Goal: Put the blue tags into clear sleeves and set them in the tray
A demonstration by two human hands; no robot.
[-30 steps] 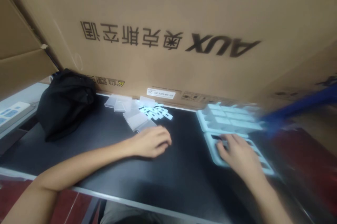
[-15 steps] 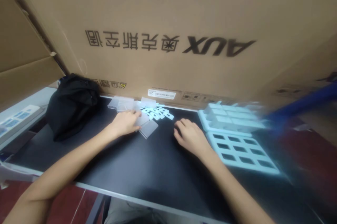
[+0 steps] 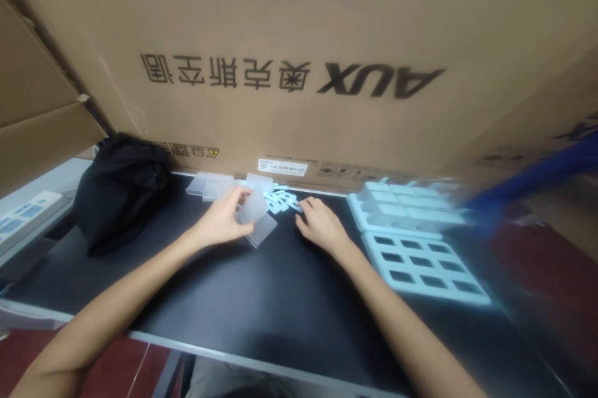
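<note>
My left hand grips a flat translucent plastic case by its edges, with fingers and thumb on opposite sides. Under it a second clear case lies on the black table. Just beyond is a pile of small light-blue slotted pieces. At the pile's right edge is my right hand, its thumb and fingers apart and its fingertips at a blue piece; whether they touch it I cannot tell. Several more clear cases lie behind my left hand.
To the right stands a light-blue moulded tray with rectangular openings and raised blocks behind. A black cloth bag sits at the left near a white power strip. A large cardboard box walls off the back. A blurred blue bar crosses at right.
My left hand has raised and tilted a clear case off the one below. My right hand has moved left and forward to the blue pieces. The view has shifted slightly.
</note>
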